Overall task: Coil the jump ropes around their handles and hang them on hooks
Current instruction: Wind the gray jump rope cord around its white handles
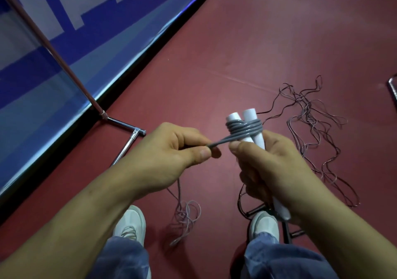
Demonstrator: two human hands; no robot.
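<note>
My right hand (272, 167) grips the two white handles (251, 126) upright; my left hand (171, 149) pinches the grey rope (223, 140) taut beside them. I'd keep tension, laying each turn snug below the last. More ropes (311, 115) lie tangled beyond.

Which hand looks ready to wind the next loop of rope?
Probably the left hand: it pinches the grey rope leading to the coil, while the right hand grips both white handles.
</note>
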